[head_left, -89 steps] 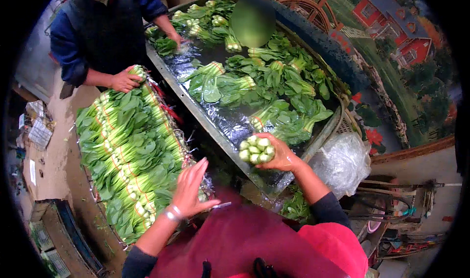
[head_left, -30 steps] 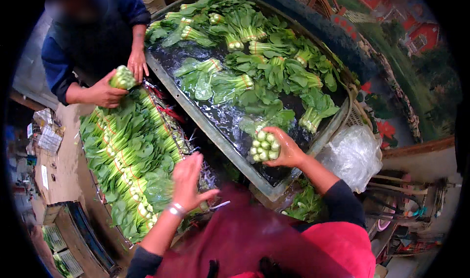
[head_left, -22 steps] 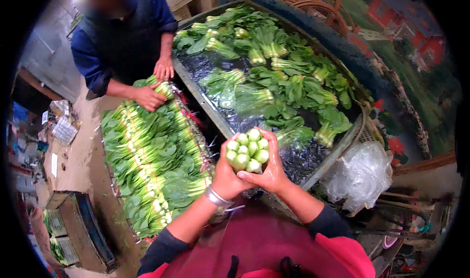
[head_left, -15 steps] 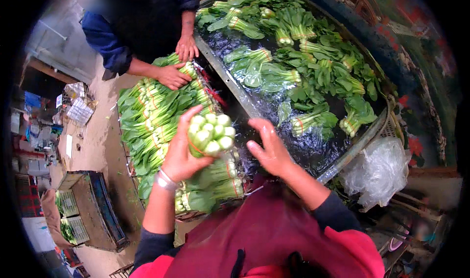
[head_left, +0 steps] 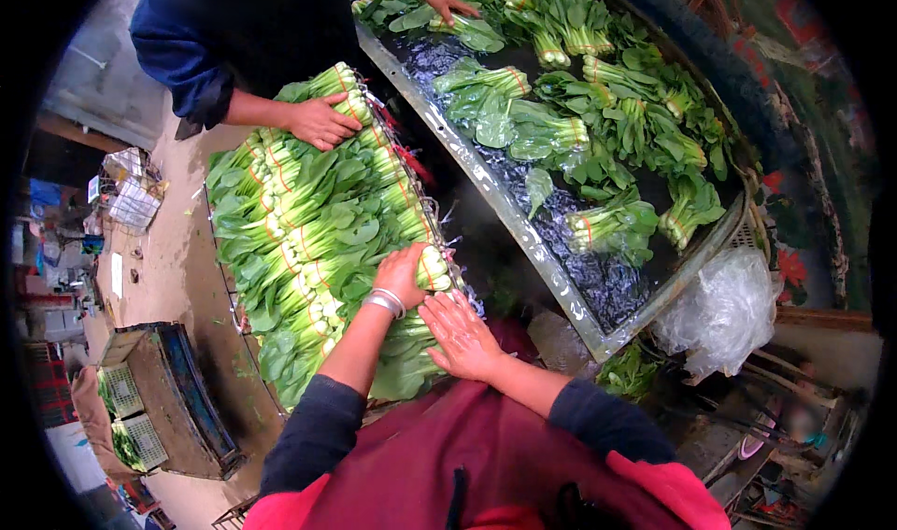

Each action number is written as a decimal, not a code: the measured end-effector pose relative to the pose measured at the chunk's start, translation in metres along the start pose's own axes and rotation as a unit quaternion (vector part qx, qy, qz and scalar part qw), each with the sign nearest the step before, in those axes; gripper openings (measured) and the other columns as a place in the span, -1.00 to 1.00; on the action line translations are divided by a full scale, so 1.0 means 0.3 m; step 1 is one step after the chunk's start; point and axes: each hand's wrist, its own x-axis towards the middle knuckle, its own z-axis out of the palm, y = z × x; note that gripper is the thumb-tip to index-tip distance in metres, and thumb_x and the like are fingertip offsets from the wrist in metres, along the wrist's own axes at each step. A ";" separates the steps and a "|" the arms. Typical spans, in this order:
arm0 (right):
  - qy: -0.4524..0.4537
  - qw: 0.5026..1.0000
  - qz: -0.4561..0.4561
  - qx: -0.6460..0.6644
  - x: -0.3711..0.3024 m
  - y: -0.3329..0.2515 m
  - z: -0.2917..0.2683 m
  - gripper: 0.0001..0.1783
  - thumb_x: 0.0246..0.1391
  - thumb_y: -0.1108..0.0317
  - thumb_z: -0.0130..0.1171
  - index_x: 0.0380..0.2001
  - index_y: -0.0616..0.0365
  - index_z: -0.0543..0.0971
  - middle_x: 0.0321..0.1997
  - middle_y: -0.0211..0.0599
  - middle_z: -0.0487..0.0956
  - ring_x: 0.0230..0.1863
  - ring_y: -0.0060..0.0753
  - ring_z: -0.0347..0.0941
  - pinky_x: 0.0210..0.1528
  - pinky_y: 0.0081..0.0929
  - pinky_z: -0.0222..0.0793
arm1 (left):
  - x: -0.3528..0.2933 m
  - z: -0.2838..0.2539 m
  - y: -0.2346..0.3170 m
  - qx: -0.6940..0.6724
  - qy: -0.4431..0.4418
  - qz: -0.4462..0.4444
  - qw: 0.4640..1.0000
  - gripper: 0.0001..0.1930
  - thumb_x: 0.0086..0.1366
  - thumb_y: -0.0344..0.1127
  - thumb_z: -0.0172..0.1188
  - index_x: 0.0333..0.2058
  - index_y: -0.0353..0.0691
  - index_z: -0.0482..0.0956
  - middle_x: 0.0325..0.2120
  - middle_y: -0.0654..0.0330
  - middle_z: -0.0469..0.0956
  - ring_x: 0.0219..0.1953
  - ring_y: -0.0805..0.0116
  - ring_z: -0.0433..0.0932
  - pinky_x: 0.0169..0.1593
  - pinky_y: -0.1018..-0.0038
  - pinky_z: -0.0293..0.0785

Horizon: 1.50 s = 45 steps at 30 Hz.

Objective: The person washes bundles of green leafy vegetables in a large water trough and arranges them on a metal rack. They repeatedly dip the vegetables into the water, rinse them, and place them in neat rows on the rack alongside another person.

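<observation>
A bunch of bok choy (head_left: 433,268), tied with a red band, lies at the near right edge of a packed layer of bok choy bunches (head_left: 308,222). My left hand (head_left: 400,278) grips it from its leafy side, the pale stem ends showing beyond my fingers. Just nearer to me, my right hand (head_left: 462,337) lies flat, fingers stretched, against the stem ends of the neighbouring bunches. It holds nothing. What lies under its palm is hidden.
A metal-rimmed water trough (head_left: 523,245) with floating bok choy stands to the right. Across from me, a co-worker's hand (head_left: 324,121) rests on the stack; their other hand (head_left: 450,3) reaches over the trough. Clear plastic bags (head_left: 719,310) hang near the trough's corner.
My left hand has lowered the bok choy bunch onto the stack's right edge. My right hand has come down beside it. One co-worker's hand has moved from the stack to the trough.
</observation>
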 end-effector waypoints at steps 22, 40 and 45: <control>0.234 0.858 0.348 0.296 0.225 0.822 -0.113 -0.59 0.37 0.06 0.06 -0.11 0.09 0.75 -0.10 -0.07 0.73 -0.03 0.04 0.63 0.07 -0.18 0.48 | -0.076 0.087 0.094 0.038 0.119 0.027 0.992 -0.39 0.27 0.08 0.23 0.16 -0.20 0.49 -0.02 0.03 0.59 0.02 0.00 0.53 0.15 0.13 0.38; 0.440 0.490 0.672 0.340 0.442 1.374 -0.174 0.15 -0.22 -0.18 0.62 0.25 0.48 0.41 0.21 0.10 0.55 0.15 -0.06 0.53 0.21 -0.16 0.44 | -0.083 0.062 0.134 0.060 0.099 -0.004 0.993 -0.41 0.22 0.09 0.24 0.13 -0.15 0.51 -0.09 -0.02 0.59 -0.01 -0.07 0.52 0.12 0.06 0.37; 0.545 0.380 0.514 0.542 0.299 1.518 -0.129 -0.07 -0.11 0.07 0.60 0.29 0.23 0.44 0.20 -0.13 0.57 0.12 -0.05 0.54 0.10 0.02 0.52 | 0.001 0.082 0.152 0.054 0.075 0.036 0.995 -0.37 0.21 0.10 0.24 0.16 -0.14 0.50 -0.10 0.02 0.58 0.00 -0.02 0.51 0.11 0.12 0.37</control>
